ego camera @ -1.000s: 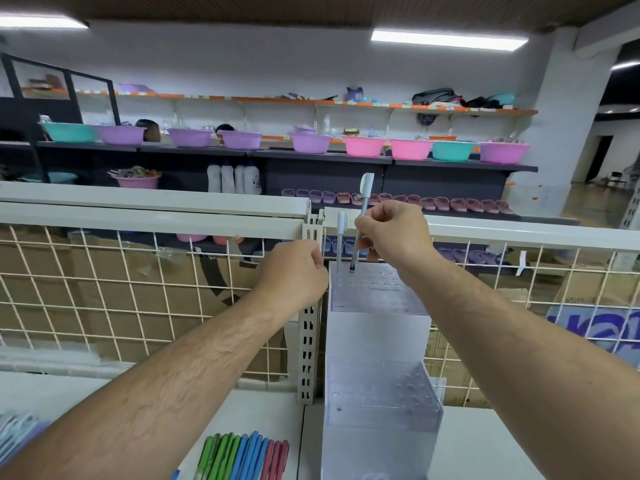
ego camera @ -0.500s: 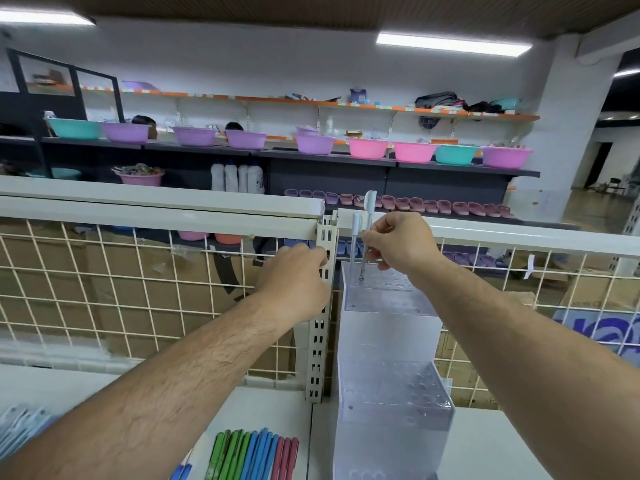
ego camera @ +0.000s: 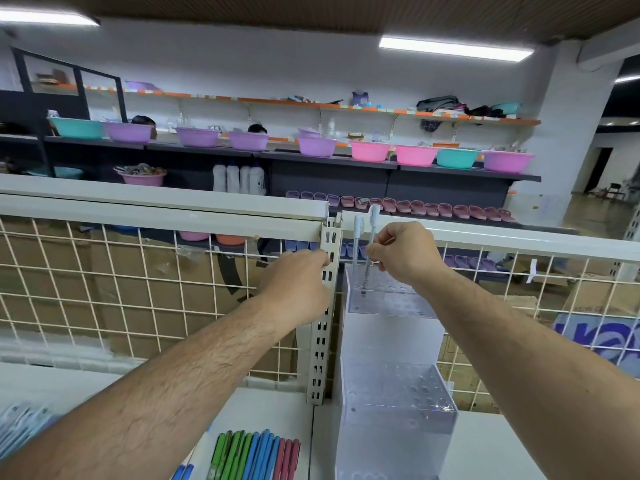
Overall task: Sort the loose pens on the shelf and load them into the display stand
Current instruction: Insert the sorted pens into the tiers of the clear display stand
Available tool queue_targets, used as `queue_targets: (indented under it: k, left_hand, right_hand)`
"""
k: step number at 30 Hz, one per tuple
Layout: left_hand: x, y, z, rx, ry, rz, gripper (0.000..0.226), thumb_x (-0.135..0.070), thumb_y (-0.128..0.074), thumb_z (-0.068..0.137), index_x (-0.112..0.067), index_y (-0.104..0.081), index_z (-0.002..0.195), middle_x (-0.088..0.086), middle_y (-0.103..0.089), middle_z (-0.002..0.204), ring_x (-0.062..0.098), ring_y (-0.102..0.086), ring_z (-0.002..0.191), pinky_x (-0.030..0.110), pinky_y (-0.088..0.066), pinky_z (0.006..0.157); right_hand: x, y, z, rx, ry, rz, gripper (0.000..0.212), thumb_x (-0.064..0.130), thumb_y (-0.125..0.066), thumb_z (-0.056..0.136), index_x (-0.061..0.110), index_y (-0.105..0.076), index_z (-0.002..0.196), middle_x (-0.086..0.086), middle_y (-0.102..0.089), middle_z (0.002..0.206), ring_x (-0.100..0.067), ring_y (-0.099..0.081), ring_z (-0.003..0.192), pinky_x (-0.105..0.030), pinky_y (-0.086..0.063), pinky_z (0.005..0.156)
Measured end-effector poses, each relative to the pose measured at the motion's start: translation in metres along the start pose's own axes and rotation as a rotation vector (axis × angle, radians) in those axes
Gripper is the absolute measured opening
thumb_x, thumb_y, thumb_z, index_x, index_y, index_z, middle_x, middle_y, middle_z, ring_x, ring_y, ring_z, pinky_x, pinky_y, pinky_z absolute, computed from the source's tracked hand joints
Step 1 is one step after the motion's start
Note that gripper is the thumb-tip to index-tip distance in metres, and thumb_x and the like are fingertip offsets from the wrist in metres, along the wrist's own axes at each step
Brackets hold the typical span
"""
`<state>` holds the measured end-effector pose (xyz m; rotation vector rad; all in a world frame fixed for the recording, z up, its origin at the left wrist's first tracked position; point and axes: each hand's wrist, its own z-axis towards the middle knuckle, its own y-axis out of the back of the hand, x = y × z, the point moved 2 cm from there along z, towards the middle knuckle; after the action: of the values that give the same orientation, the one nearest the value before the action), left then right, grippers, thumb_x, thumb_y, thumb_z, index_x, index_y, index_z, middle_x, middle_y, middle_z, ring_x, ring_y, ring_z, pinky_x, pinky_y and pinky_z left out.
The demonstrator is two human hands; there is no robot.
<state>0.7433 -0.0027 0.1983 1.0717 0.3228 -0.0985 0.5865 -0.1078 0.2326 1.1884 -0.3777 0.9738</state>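
right hand (ego camera: 403, 254) pinches pen (ego camera: 372, 230) at display stand (ego camera: 391, 334) top tier; keep vertical, push straight down. left hand (ego camera: 298, 285) fingers: can't tell.

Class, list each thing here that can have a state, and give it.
Right hand, pinches a white pen.
Held white pen, near upright, tip at the top tier.
Second white pen, standing in the top tier.
Display stand, lower tier without pens.
Left hand, curled by the slotted post; hold unclear.
Coloured pens, lying loose on the shelf.
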Motion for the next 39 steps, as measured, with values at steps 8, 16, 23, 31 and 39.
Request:
queue_targets:
  k: [8, 16, 23, 31, 39]
  left_hand:
    - [-0.002, -0.001, 0.003, -0.006, 0.009, 0.018, 0.044, -0.016, -0.057, 0.088, -0.025, -0.055, 0.131, -0.003, -0.059, 0.125, 0.022, -0.051, 0.116, 0.037, -0.049, 0.088]
    - [-0.004, -0.001, 0.005, -0.008, 0.003, 0.011, 0.037, -0.019, -0.058, 0.089, -0.023, -0.057, 0.125, -0.003, -0.059, 0.118, 0.021, -0.051, 0.110, 0.033, -0.045, 0.083]
    - [-0.004, 0.000, 0.004, 0.005, 0.000, -0.001, 0.036, -0.023, -0.058, 0.091, -0.023, -0.054, 0.126, -0.003, -0.059, 0.118, 0.020, -0.052, 0.108, 0.033, -0.043, 0.078]
    - [-0.002, -0.003, -0.010, 0.056, -0.034, -0.029, 0.048, -0.033, -0.058, 0.092, -0.022, -0.047, 0.138, -0.001, -0.055, 0.134, 0.023, -0.050, 0.123, 0.042, -0.048, 0.097]
    - [0.015, -0.009, -0.040, 0.140, -0.120, -0.056, 0.051, -0.041, -0.055, 0.092, -0.023, -0.047, 0.138, 0.000, -0.055, 0.134, 0.026, -0.047, 0.125, 0.044, -0.044, 0.100]
  right_hand:
    - [0.003, -0.003, -0.007, 0.045, 0.062, -0.085, 0.014, 0.017, -0.074, 0.089, 0.012, -0.069, 0.077, -0.006, -0.070, 0.078, -0.026, -0.070, 0.075, -0.040, -0.062, 0.067]
    - [0.002, -0.002, -0.006, 0.105, 0.010, -0.136, 0.018, 0.020, -0.075, 0.089, 0.010, -0.072, 0.074, -0.007, -0.070, 0.074, -0.016, -0.060, 0.062, -0.028, -0.050, 0.054]
    - [-0.005, -0.005, -0.011, 0.073, 0.016, -0.247, 0.008, 0.024, -0.075, 0.088, 0.018, -0.074, 0.084, -0.001, -0.070, 0.076, -0.019, -0.067, 0.068, -0.039, -0.062, 0.068]
    - [0.008, 0.001, -0.052, -0.049, 0.097, -0.456, 0.039, 0.046, -0.060, 0.092, 0.023, -0.066, 0.123, 0.003, -0.071, 0.116, -0.019, -0.066, 0.098, -0.039, -0.057, 0.086]
    - [0.018, -0.010, -0.104, -0.042, 0.138, -0.633, 0.049, 0.047, -0.063, 0.090, 0.027, -0.060, 0.135, 0.002, -0.059, 0.138, -0.023, -0.049, 0.129, -0.039, -0.042, 0.103]
